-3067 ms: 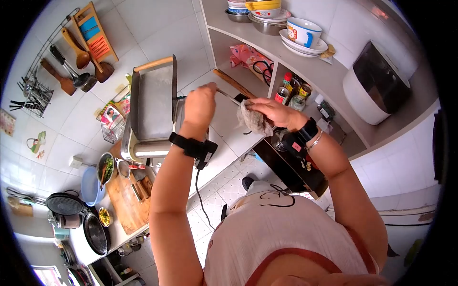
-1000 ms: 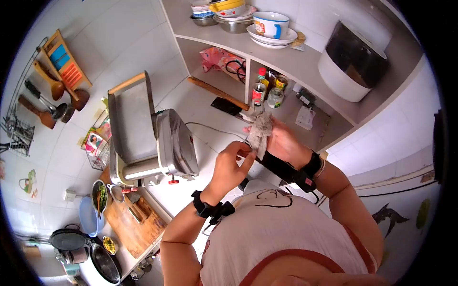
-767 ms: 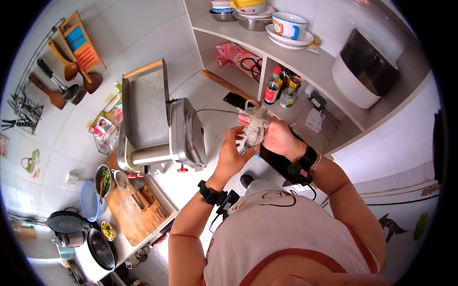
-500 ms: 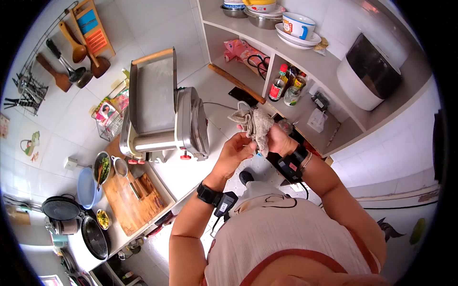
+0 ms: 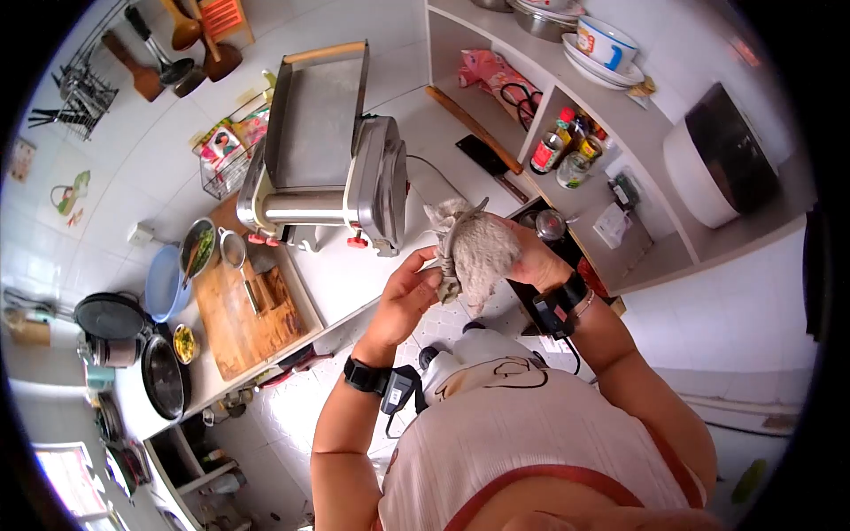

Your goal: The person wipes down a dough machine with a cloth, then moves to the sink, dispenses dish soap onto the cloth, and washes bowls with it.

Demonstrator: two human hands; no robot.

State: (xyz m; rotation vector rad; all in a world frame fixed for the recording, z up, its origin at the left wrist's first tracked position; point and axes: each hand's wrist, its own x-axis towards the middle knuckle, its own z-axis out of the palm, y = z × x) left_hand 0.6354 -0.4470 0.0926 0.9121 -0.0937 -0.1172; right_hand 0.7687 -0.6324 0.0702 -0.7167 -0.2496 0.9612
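Observation:
A crumpled grey-beige rag (image 5: 482, 257) hangs between my two hands, in front of my body at the counter's edge. My left hand (image 5: 409, 294) pinches its left edge, thumb and fingers pressed together. My right hand (image 5: 537, 257) grips its right side; part of those fingers is hidden behind the cloth. Just beyond the rag, to the left, stands a steel noodle machine (image 5: 376, 181) with a tilted metal tray (image 5: 319, 124) and red knobs. A cleaver (image 5: 482, 156) and a wooden rolling pin (image 5: 474, 128) lie on the counter behind the rag.
On the left are a wooden cutting board (image 5: 230, 341) with a strainer (image 5: 233, 250), a blue basin (image 5: 165, 288), a bowl of greens (image 5: 210, 232) and a black pan (image 5: 165, 376). On the right, a shelf (image 5: 651, 133) carries bottles (image 5: 546, 152), bowls and a white-and-black appliance (image 5: 699, 177).
The bunched rag is now opened out wider between my hands, which have moved slightly apart. My view has shifted, so the counter things appear higher and the shelf farther right.

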